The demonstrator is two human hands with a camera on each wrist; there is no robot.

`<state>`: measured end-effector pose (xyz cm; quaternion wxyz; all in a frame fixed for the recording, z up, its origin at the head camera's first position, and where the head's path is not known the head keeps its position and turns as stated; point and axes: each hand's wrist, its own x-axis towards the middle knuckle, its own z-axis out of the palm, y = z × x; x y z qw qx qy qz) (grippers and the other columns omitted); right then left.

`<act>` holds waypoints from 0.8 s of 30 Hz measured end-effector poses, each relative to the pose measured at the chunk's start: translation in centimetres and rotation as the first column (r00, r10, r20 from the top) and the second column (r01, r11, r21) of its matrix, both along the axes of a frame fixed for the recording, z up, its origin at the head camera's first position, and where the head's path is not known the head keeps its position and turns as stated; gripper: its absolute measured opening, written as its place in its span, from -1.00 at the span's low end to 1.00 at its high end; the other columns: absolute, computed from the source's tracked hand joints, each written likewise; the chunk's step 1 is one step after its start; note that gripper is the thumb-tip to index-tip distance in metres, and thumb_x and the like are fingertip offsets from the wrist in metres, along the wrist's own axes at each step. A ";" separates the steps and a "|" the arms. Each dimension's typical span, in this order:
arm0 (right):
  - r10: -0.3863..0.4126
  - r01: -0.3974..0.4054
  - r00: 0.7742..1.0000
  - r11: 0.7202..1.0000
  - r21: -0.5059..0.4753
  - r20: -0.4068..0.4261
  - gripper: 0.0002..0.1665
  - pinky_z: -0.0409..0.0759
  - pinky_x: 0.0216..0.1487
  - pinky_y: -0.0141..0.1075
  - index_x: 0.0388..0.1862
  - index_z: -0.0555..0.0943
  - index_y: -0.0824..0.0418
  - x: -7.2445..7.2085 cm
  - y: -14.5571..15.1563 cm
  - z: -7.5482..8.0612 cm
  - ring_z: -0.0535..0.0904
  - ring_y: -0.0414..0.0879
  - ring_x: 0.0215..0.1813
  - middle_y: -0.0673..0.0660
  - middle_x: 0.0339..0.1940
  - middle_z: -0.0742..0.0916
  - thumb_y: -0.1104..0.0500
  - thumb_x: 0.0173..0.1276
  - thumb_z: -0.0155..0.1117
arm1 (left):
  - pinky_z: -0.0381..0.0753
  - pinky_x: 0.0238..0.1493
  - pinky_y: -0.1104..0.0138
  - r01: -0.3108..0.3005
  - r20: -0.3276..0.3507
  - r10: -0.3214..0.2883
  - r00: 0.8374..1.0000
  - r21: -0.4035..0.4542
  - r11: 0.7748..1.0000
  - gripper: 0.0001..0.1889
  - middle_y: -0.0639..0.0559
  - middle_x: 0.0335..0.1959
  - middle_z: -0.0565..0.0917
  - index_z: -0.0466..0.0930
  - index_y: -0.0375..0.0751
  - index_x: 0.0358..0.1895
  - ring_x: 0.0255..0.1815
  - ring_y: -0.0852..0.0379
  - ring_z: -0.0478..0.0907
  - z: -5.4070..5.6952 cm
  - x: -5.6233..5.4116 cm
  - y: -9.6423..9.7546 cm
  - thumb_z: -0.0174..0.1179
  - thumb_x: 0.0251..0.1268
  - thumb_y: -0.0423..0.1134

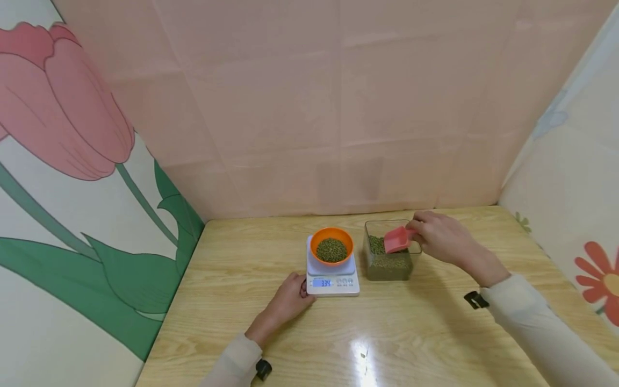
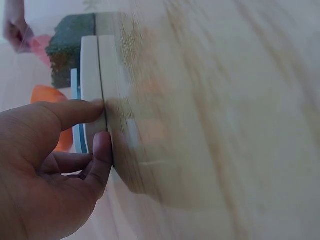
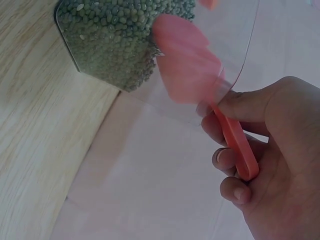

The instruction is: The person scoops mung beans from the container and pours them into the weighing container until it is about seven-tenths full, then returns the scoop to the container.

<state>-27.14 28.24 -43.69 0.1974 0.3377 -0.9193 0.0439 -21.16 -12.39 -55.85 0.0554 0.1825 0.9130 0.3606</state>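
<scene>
My right hand [image 1: 442, 236] grips the handle of a pink scoop [image 3: 187, 60], thumb and fingers curled round it. The scoop's blade dips inside a clear square container [image 1: 389, 277], against the green beans [image 3: 110, 40] there. My left hand [image 1: 290, 301] holds the front left corner of a white digital kitchen scale [image 1: 333, 289], thumb at the front edge and curled fingers at the side. On the scale's platform sits an orange bowl [image 1: 351, 242] with green beans [image 1: 331, 250] in it. The lit display [image 1: 322, 282] seems to read 334.
The scale and container stand side by side on a wood-grain table [image 1: 251, 252]. Behind rises a pink covered wall [image 1: 290, 107]. Flower-printed panels flank the table, a tulip [image 1: 72, 102] at left and a red flower [image 1: 606, 279] at right.
</scene>
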 end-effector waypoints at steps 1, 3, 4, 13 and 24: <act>0.000 0.000 1.000 1.000 0.001 0.000 -0.85 0.60 -0.35 -0.12 -0.16 0.80 0.24 0.0 0.0 0.0 0.59 -0.07 -0.35 0.07 -0.33 0.68 0.27 0.29 0.54 | 0.29 -0.33 0.44 0.000 0.002 0.000 1.000 0.002 1.000 -0.76 -0.01 -0.33 0.46 0.68 -0.16 0.05 -0.26 0.22 0.29 0.0 0.0 0.0 0.42 0.39 -0.28; -0.004 0.004 1.000 1.000 0.004 0.003 -0.85 0.60 -0.35 -0.12 -0.16 0.80 0.24 0.0 -0.1 -0.1 0.58 -0.07 -0.35 0.07 -0.33 0.68 0.27 0.30 0.54 | 0.29 -0.33 0.44 0.000 0.002 0.000 1.000 0.004 1.000 -0.76 -0.01 -0.33 0.46 0.68 -0.16 0.05 -0.26 0.22 0.29 -0.1 0.0 0.0 0.42 0.39 -0.28; -0.007 0.007 1.000 1.000 0.004 0.007 -0.85 0.60 -0.35 -0.12 -0.15 0.80 0.24 0.0 -0.1 -0.1 0.58 -0.07 -0.35 0.07 -0.33 0.68 0.27 0.30 0.54 | 0.29 -0.33 0.44 0.000 0.000 0.000 1.000 0.004 1.000 -0.76 -0.01 -0.33 0.46 0.68 -0.16 0.04 -0.26 0.21 0.29 -0.1 0.0 0.0 0.43 0.38 -0.28; -0.001 0.001 1.000 1.000 0.000 0.022 -0.84 0.58 -0.37 -0.15 -0.14 0.80 0.24 0.0 -0.8 0.4 0.55 -0.11 -0.37 0.07 -0.32 0.68 0.29 0.30 0.54 | 0.29 -0.33 0.44 -0.008 0.007 0.007 1.000 0.012 1.000 -0.75 0.00 -0.34 0.45 0.69 -0.16 0.06 -0.25 0.19 0.30 -0.2 -0.1 -0.1 0.43 0.38 -0.29; -0.014 0.013 0.996 1.000 0.014 0.083 -0.86 0.67 -0.29 -0.05 -0.13 0.79 0.27 -0.4 -1.4 -0.1 0.66 -0.01 -0.30 0.11 -0.28 0.73 0.27 0.35 0.51 | 0.28 -0.32 0.43 0.001 0.011 -0.001 1.000 0.019 1.000 -0.75 -0.01 -0.34 0.44 0.69 -0.17 0.08 -0.25 0.18 0.30 -0.2 -0.1 0.0 0.41 0.40 -0.29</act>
